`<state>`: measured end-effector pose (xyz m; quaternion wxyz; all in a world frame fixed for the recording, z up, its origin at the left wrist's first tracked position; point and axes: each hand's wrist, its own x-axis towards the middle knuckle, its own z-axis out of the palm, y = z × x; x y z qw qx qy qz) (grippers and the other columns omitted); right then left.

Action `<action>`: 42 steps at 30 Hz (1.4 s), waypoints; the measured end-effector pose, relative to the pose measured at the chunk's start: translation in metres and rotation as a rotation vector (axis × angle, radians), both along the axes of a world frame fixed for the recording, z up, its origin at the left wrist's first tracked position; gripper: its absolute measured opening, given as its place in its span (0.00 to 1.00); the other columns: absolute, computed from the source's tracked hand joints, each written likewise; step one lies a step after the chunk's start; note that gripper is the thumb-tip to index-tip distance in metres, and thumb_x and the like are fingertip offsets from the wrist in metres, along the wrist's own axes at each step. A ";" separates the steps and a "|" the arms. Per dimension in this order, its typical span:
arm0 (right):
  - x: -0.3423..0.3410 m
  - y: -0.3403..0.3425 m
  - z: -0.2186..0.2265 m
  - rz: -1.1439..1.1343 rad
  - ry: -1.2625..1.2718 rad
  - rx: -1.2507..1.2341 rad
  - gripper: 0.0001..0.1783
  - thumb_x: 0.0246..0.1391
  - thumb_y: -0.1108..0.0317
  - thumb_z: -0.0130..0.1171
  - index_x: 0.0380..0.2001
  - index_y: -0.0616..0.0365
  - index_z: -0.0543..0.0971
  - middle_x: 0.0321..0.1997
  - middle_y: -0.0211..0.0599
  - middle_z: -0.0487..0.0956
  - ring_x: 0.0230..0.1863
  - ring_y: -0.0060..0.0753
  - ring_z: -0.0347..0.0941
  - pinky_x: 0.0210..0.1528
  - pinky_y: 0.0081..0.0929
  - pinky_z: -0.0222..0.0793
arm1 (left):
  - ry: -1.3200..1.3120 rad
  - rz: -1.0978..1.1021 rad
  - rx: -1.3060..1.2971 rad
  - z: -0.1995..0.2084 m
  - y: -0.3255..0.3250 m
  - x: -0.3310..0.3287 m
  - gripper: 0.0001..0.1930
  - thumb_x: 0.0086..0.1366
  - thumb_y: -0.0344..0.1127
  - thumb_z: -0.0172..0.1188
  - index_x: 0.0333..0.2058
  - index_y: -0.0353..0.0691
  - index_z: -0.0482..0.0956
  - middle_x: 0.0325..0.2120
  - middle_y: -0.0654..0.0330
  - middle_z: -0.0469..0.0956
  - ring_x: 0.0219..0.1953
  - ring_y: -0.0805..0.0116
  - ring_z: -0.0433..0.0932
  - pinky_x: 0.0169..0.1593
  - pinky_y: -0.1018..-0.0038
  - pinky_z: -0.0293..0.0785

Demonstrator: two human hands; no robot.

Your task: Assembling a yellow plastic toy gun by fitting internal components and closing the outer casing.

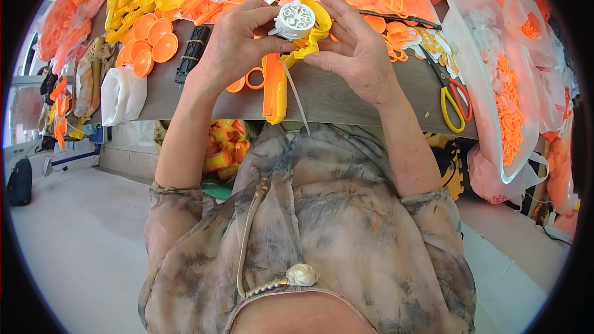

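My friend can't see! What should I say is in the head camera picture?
A person's left-hand grip and right-hand grip hold a yellow-and-orange plastic gadget with a round white part at a gray table. Orange cup-shaped pieces lie left, scissors right.

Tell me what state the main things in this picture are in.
Left hand: gripping the toy gun
Right hand: gripping it too
Yellow-and-orange toy gun: held, handle hanging toward the person
White holed disc: face showing; whether fastened, unclear
Scissors: lying unused
Orange cups: loose, overlapping
Black rods: banded together
White plastic tub: open, part-filled
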<state>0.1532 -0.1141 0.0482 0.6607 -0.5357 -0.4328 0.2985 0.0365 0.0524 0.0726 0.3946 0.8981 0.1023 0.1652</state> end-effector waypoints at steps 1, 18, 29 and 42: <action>-0.001 0.000 0.001 -0.017 -0.013 0.005 0.41 0.44 0.82 0.61 0.61 0.66 0.56 0.62 0.46 0.62 0.62 0.37 0.61 0.59 0.33 0.65 | 0.000 0.000 0.000 0.000 0.000 0.000 0.22 0.45 0.30 0.70 0.42 0.36 0.79 0.26 0.63 0.71 0.29 0.72 0.72 0.35 0.75 0.70; -0.019 0.002 0.001 -0.099 -0.083 0.037 0.42 0.41 0.81 0.64 0.61 0.61 0.58 0.61 0.41 0.65 0.62 0.35 0.62 0.61 0.33 0.62 | -0.055 -0.034 0.010 -0.002 0.004 -0.008 0.23 0.43 0.27 0.70 0.42 0.35 0.79 0.25 0.62 0.71 0.29 0.72 0.72 0.35 0.75 0.70; -0.024 -0.003 -0.001 -0.167 -0.228 0.038 0.41 0.39 0.83 0.63 0.60 0.59 0.61 0.60 0.39 0.66 0.60 0.33 0.64 0.61 0.33 0.64 | -0.128 -0.069 0.204 0.003 -0.007 -0.008 0.22 0.42 0.25 0.68 0.41 0.36 0.79 0.26 0.59 0.72 0.27 0.68 0.72 0.33 0.73 0.70; 0.022 -0.029 -0.053 -0.214 -0.553 -0.300 0.41 0.41 0.77 0.63 0.61 0.57 0.60 0.57 0.44 0.67 0.56 0.38 0.66 0.57 0.32 0.65 | 0.009 -0.144 0.688 -0.024 -0.037 0.041 0.19 0.43 0.38 0.68 0.35 0.38 0.77 0.31 0.56 0.73 0.38 0.55 0.74 0.39 0.62 0.72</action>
